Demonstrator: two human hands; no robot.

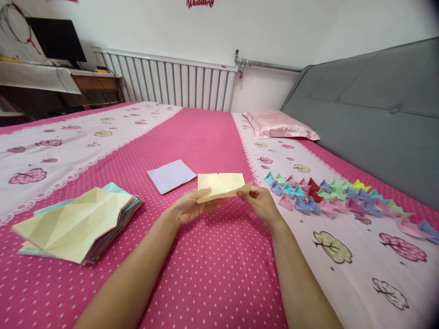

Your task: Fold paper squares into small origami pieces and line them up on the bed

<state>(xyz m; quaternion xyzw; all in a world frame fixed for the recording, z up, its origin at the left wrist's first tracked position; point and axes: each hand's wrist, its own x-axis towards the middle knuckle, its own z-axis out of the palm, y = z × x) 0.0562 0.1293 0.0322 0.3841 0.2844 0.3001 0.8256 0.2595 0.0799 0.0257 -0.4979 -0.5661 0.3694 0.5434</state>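
A pale yellow sheet of folding paper (pixel 222 183) is held up between my two hands above the pink dotted bedspread. It is folded, with its lower edge turned up into a narrow flap. My left hand (pixel 194 205) grips its left end, thumb on top and fingers underneath. At the right end, my right hand (pixel 259 201) pinches a corner of the flap between thumb and fingers. Just beyond my left hand lies a flat lavender paper square (pixel 171 176), with an orange-brown edge showing beneath it.
To the left sits a stack of creased coloured papers (pixel 75 224), yellow on top. Rows of small folded paper boats (pixel 329 198) stand to the right. Farther off are a pink pillow (pixel 279 123), a grey headboard (pixel 377 100), a white radiator (pixel 168 80) and a monitor (pixel 56 40).
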